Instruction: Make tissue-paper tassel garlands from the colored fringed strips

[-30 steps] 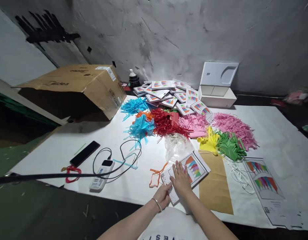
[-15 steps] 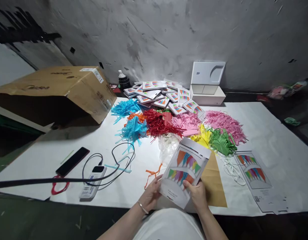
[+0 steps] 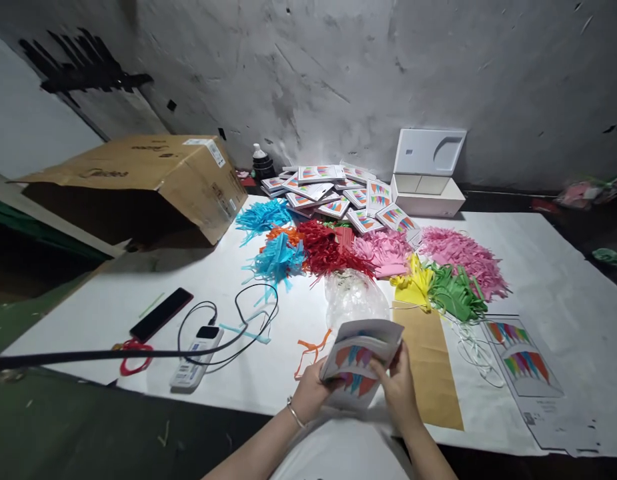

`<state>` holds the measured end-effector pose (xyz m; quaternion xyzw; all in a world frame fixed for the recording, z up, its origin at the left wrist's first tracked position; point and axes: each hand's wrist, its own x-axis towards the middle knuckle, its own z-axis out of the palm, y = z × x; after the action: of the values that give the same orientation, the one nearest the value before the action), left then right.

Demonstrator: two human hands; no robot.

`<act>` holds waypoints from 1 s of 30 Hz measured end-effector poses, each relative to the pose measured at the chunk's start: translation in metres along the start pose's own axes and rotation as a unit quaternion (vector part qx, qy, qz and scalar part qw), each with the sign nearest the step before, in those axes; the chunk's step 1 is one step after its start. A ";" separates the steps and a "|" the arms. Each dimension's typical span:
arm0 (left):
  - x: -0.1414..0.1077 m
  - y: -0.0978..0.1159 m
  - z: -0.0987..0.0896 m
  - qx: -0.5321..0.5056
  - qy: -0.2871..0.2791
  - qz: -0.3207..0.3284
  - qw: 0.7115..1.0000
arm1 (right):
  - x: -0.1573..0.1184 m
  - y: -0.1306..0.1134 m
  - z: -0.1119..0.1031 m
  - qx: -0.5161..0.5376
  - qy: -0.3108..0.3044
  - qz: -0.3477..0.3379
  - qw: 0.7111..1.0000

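Observation:
Both my hands hold a flat printed card box point(image 3: 361, 357) with coloured pennants on it, lifted above the table's near edge and folded over at the top. My left hand point(image 3: 311, 395), with a bracelet at the wrist, grips its left side. On the right side, my right hand point(image 3: 399, 387) pinches the card with thumb and fingers. Just beyond the card lie a clear plastic bag point(image 3: 355, 297) and a brown paper sheet point(image 3: 428, 360). An orange paper strip point(image 3: 311, 352) lies to the left of the card.
Piles of fringed paper in blue point(image 3: 273, 257), red point(image 3: 328, 250), pink point(image 3: 458, 253), yellow and green point(image 3: 455, 293) cover the white table sheet point(image 3: 553, 280). Behind them lie finished printed boxes point(image 3: 338, 193) and a white open box point(image 3: 425, 180). A cardboard carton point(image 3: 153, 183), phone point(image 3: 161, 313), power bank with cable point(image 3: 195, 347) are left; flat printed cards point(image 3: 523, 363) right.
The printed card went from lying flat under my hands to being lifted, and now its top is folded over toward me while both hands grip its sides.

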<state>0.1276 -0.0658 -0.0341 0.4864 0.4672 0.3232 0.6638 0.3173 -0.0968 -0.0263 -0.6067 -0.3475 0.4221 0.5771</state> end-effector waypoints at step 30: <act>0.042 0.087 -0.031 0.120 -0.015 0.172 0.978 | 0.042 -0.043 -0.026 -0.133 -0.106 -0.148 0.974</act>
<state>0.1163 0.0097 0.0329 0.6403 0.4019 0.3668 0.5422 0.3610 -0.0655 0.0110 -0.5714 -0.5458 0.3441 0.5072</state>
